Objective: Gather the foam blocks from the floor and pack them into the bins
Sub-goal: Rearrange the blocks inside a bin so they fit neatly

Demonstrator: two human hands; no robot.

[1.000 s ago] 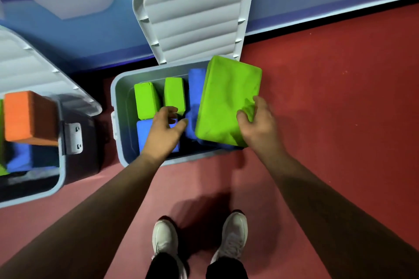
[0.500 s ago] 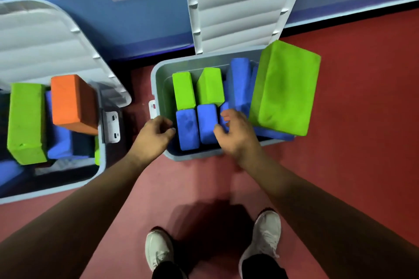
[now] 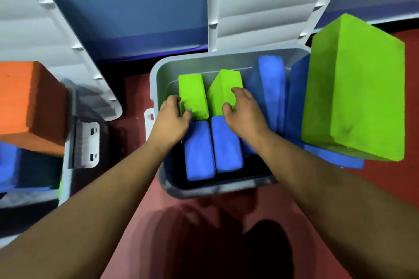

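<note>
Shadow (image 3: 226, 244) on red floor (image 3: 147, 222), bottom centre of frame. Two bare forearms run up from the lower corners into a grey bin (image 3: 215, 190) at centre frame.

Near row of the bin: near blue blocks (image 3: 199, 152), a pair lying side by side and touching.

Just beyond them, both hands are at work. Left hand (image 3: 172, 118) grips the left green block (image 3: 192, 95), with the thumb on its near face and fingers (image 3: 174, 99) curled round its left side. Right hand (image 3: 244, 113) holds the tilted green block (image 3: 223, 88). Its fingers (image 3: 240, 93) are curled over the right side and the thumb presses the near face. That block leans with one corner raised, touching its green neighbour.

Right of the hands: upright blue blocks (image 3: 272, 88) standing on edge inside the bin. Further right, a large green block (image 3: 353, 93) sits at the bin's right edge, hanging out past the rim. It rests on a flat blue block (image 3: 344, 161) that pokes out beneath it.

Left edge of frame: second bin (image 3: 68, 165), white latch (image 3: 87, 145) on its side. An orange block (image 3: 31, 102) rides high on top, with blue foam (image 3: 9, 165) below it.

Far side: both ribbed lids stand open. The centre lid (image 3: 260, 2) rises at upper middle and the left lid (image 3: 45, 29) at upper left, both against a blue wall (image 3: 136, 7).
</note>
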